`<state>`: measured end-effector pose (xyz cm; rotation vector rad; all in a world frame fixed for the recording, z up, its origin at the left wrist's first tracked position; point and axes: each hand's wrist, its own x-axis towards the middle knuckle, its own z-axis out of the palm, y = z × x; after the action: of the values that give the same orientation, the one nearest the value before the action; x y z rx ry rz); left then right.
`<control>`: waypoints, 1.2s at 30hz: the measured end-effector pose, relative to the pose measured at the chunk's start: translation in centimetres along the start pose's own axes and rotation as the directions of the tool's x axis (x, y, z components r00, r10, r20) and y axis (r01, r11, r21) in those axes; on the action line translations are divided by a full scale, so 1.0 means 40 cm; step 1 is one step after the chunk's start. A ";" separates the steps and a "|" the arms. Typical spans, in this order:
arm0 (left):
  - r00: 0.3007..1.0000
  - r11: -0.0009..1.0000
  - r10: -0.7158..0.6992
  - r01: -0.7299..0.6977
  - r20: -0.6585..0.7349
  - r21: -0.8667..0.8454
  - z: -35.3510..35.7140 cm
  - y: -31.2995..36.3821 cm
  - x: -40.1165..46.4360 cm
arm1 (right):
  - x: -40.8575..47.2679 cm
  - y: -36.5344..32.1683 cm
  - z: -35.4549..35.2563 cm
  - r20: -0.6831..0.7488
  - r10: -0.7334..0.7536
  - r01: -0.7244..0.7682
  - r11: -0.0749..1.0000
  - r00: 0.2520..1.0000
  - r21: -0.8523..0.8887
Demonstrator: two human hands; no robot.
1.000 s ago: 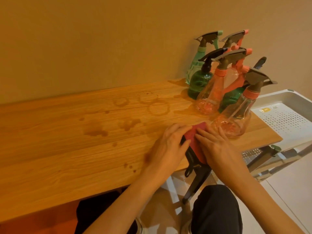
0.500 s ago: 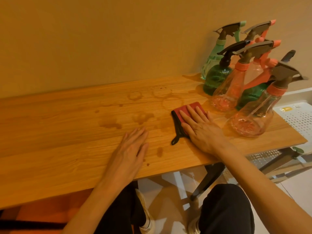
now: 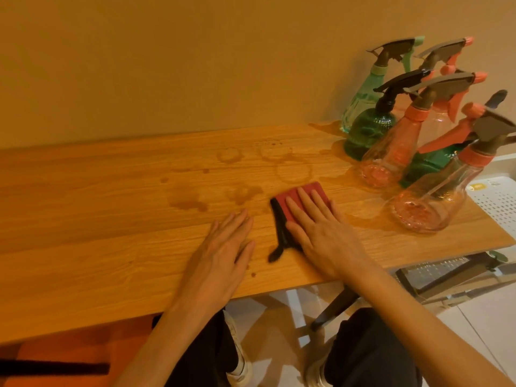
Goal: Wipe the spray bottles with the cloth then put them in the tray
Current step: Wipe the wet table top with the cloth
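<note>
A folded red cloth with a black edge (image 3: 290,201) lies flat on the wooden table (image 3: 111,219). My right hand (image 3: 318,233) presses on it with straight fingers. My left hand (image 3: 223,247) rests flat on the table just left of the cloth. Several spray bottles stand at the table's right end: a clear pink one (image 3: 430,202) nearest, another clear pink one (image 3: 391,152), a dark green one (image 3: 368,132), and a pale green one (image 3: 363,99) at the wall. A white perforated tray (image 3: 497,202) sits beyond the table's right edge.
Wet rings and water marks (image 3: 243,174) spread over the tabletop left of the bottles. Below the right end of the table a metal rack (image 3: 446,275) and a black table leg (image 3: 335,305) show. A wall runs behind the table.
The cloth moved from the table's front edge inward onto the tabletop under my right hand. My left hand let go of it and lies flat beside it.
</note>
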<state>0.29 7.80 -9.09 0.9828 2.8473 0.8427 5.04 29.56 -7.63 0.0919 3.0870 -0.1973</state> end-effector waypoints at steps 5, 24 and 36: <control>1.000 1.000 0.010 -0.010 -0.002 -0.007 0.003 -0.004 0.001 | 0.140 -0.020 -0.019 0.050 0.041 -0.040 0.999 0.998 -0.012; 0.994 0.994 -0.099 0.101 -0.054 0.049 -0.059 -0.080 -0.055 | 0.106 -0.133 -0.004 0.032 0.013 -0.014 1.000 0.999 0.016; 0.992 0.992 -0.115 0.117 -0.053 0.046 -0.050 -0.088 -0.060 | -0.148 -0.201 0.055 -0.085 -0.176 0.175 0.984 0.981 -0.011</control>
<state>-0.14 3.14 -9.49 0.8020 2.9467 0.8027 10.55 20.97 -8.48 -0.1778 3.1805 -0.1988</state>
